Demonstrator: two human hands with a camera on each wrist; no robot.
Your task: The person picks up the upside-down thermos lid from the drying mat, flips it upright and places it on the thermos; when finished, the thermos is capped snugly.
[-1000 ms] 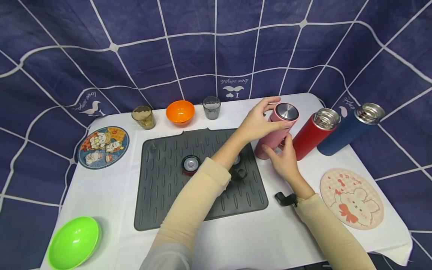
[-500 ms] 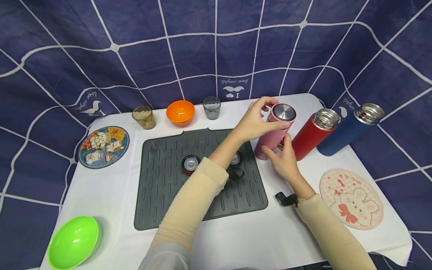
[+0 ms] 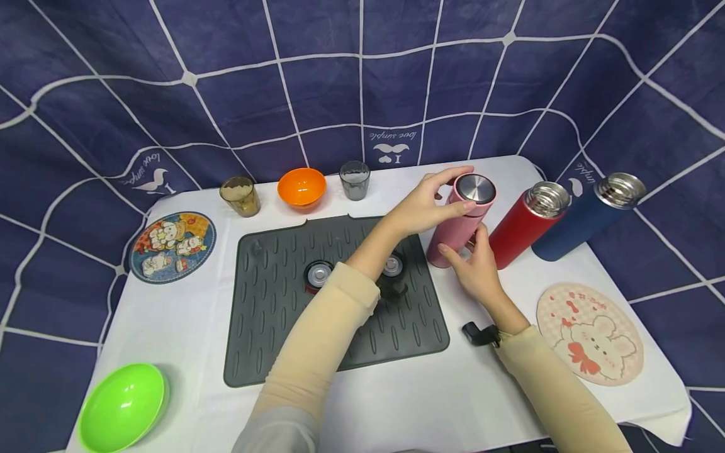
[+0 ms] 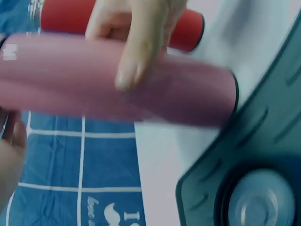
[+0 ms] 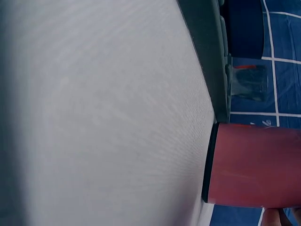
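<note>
A pink thermos (image 3: 455, 234) stands upright on the white cloth, just beyond the right edge of the dark grey drying mat (image 3: 263, 327). Round its steel-topped lid (image 3: 476, 188) my left hand (image 3: 416, 209) holds, thumb in front and fingers behind. Lower down, my right hand (image 3: 477, 267) grips the body, with its thumb on the near side. In the left wrist view the right hand's thumb (image 4: 136, 56) lies across the pink body. An uncapped red thermos (image 3: 520, 229) and an uncapped blue thermos (image 3: 578, 223) stand to the right.
Two loose lids, one (image 3: 319, 275) left and one (image 3: 392, 267) right, lie on the mat. Behind it stand a brown glass (image 3: 240, 196), an orange bowl (image 3: 302, 189) and a grey glass (image 3: 355, 180). A green bowl (image 3: 123, 408) and round mats (image 3: 172, 247) lie at the sides.
My left hand turns slightly at the lid, its wrist shifting left and uncovering more of the right loose lid. The pink thermos's top leans a little left; my right hand stays put.
</note>
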